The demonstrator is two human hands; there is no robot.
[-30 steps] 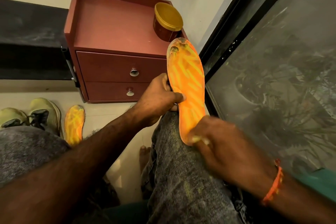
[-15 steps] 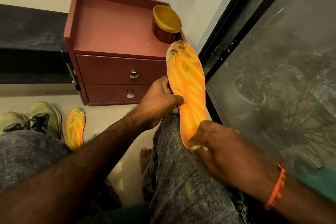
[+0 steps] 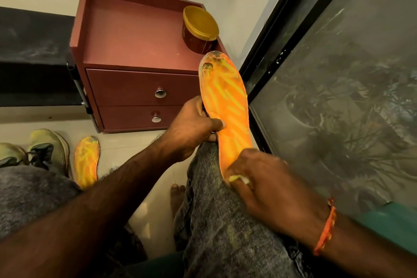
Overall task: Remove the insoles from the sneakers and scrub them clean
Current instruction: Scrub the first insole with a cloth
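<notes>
Pale tiled floor shows between two knees in grey speckled jeans. On the right knee lies an orange insole streaked with yellow, toe end pointing away. At its heel the right hand curls its fingers around a small yellowish thing, too hidden to identify. Farther along, the left hand pinches the insole's edge, thumb on top. Left on the floor lie a second orange insole and two yellow-green sneakers. Beyond stands a dark red two-drawer cabinet bearing a gold-lidded round tin
</notes>
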